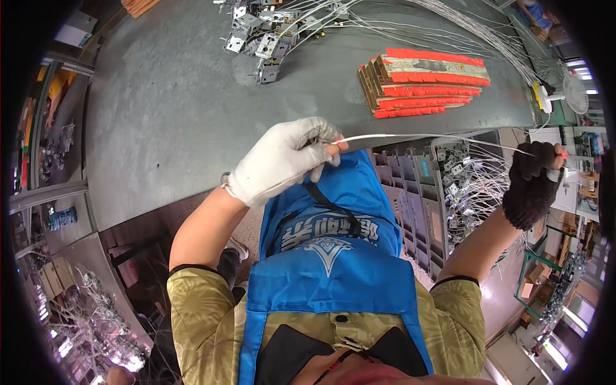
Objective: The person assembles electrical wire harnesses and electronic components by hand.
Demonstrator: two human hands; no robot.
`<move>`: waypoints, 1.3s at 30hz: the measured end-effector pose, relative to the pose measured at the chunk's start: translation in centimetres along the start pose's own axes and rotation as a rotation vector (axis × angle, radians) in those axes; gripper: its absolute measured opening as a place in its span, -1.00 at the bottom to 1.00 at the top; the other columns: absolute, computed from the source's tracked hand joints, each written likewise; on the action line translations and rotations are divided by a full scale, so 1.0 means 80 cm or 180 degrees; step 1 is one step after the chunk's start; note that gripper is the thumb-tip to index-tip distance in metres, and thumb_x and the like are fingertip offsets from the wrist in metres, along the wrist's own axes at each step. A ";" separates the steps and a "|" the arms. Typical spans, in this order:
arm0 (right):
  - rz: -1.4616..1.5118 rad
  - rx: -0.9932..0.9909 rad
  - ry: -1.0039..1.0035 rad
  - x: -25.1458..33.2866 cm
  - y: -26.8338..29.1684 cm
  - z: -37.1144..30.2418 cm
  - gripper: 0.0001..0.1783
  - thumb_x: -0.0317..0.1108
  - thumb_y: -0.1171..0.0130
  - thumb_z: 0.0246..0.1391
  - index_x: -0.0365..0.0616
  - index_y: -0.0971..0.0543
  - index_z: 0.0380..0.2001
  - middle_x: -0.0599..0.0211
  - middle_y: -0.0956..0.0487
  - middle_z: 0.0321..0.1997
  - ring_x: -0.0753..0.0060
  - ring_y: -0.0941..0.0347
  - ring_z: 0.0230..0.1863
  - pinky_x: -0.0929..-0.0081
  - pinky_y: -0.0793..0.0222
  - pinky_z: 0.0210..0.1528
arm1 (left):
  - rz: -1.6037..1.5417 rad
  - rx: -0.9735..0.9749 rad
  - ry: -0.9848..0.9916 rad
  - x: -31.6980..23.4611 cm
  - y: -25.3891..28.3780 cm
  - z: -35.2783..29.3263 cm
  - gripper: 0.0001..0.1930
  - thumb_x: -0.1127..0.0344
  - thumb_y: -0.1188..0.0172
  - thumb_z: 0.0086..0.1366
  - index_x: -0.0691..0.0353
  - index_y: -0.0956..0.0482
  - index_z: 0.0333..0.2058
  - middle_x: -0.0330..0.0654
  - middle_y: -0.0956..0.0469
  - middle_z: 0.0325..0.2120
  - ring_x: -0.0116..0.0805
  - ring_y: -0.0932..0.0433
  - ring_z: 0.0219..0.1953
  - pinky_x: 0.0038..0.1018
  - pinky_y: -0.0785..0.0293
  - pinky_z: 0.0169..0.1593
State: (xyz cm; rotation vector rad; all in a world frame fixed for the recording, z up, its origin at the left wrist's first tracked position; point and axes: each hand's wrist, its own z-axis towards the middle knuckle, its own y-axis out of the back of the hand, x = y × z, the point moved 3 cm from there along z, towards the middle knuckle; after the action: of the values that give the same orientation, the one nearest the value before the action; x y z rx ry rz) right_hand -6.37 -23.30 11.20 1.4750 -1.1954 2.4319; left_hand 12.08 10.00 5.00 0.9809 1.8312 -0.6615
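- Left hand [282, 160], white-gloved, centre of frame: pinching a white wire [385, 135].
- Right hand [531, 183], dark-gloved, right of frame: grasping the same wire.
- Upper right: stacked red-edged strips [430, 78].

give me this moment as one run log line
left hand: white-gloved, pinching wire | right hand: dark-gloved, holding wire farther along | bench: metal parts, red-edged stack to their right
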 end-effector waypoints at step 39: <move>-0.0731 -0.1125 -0.0722 0.027 0.193 -0.112 -0.67 -0.06 -0.12 0.25 -0.11 -0.53 -0.18 0.45 -0.47 -0.47 0.51 -0.38 -0.52 0.60 -0.28 -0.52 | 0.1333 0.1415 -0.1512 0.027 -0.242 0.094 -0.68 0.48 -0.23 0.26 0.29 -0.53 0.00 -0.13 -0.57 -0.19 -0.41 -0.59 -0.21 -0.50 -0.52 -0.13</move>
State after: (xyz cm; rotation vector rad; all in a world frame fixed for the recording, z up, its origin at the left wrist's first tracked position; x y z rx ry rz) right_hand -20.49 -29.03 1.69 1.6937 -1.3249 1.8336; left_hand -1.23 -5.44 0.44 1.3137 1.0395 -0.9594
